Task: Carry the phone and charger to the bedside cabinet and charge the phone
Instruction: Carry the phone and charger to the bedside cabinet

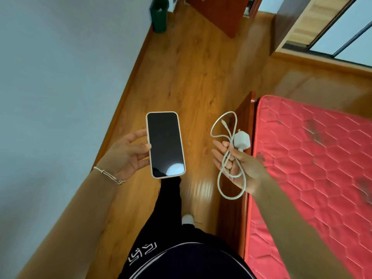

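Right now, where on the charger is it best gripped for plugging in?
Probably the white adapter block by its flat sides, coming from its far side, away from the palm, where it juts free past the thumb of the right hand. The cable hangs in slack loops and would give no firm hold.

This is a bedroom in a home. A red quilted mattress [314, 158] lies on a wooden bed frame [244, 125]. The floor [191, 67] is shiny wood. A green bin [159, 19] stands by the plain wall [60, 77], near a wooden cupboard [219, 15]. There is a big window [346, 35] too.
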`<state>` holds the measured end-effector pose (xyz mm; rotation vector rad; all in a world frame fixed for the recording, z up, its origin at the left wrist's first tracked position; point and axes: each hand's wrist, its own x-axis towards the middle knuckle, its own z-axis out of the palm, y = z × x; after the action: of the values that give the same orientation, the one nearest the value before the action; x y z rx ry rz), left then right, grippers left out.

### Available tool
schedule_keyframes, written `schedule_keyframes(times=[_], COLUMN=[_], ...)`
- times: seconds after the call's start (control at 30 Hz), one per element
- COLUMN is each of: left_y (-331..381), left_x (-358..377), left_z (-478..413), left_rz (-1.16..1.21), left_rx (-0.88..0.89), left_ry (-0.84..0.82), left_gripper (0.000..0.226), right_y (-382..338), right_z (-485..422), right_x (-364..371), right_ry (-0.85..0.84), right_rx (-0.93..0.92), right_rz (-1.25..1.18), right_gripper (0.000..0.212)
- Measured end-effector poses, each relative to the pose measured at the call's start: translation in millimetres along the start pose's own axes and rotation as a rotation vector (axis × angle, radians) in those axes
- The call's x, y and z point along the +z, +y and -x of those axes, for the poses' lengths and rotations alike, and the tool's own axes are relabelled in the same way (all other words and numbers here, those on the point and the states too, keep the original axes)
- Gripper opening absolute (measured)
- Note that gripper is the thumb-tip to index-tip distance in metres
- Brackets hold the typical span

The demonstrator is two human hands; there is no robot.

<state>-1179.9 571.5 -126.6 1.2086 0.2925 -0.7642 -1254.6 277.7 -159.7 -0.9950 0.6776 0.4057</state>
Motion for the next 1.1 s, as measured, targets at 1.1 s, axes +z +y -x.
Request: schedule_keyframes(times=[1.1], left_y=[280], left_x=[106], left_z=[-371], left_rz=[-0.139], left_rx=[-0.080], left_ry=[-0.166], left_gripper=[0.046], right_y=[-321], right_z=[-261], right_x=[-8], right_ry=[-0.009], right_rx=[-0.138], right_rz=[-0.490], right_gripper=[0.017])
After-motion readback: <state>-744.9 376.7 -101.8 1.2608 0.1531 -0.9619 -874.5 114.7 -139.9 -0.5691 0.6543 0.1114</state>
